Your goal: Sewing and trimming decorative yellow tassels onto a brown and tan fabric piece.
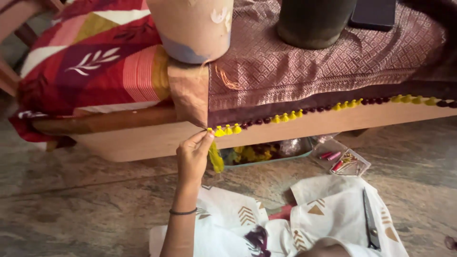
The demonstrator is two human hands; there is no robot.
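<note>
A pair of dark metal scissors (370, 220) lies on the white patterned cloth (328, 209) nearest the camera. The left hand (193, 154) pinches the corner yellow tassel (219, 131) on the hem of the maroon woven fabric (314, 66) draped over the wooden bench (143, 138); a loose yellow thread bundle (216, 157) hangs just below. The right hand cannot be seen.

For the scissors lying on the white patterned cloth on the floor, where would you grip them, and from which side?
Grip the scissors at the handle end, the end nearer the camera, coming from above. They lie flat on the white cloth with the narrow blade pointing away toward the bench, so the handle is probably the safer hold. The left hand is pinching the tassel trim; the right hand is out of view.
</note>
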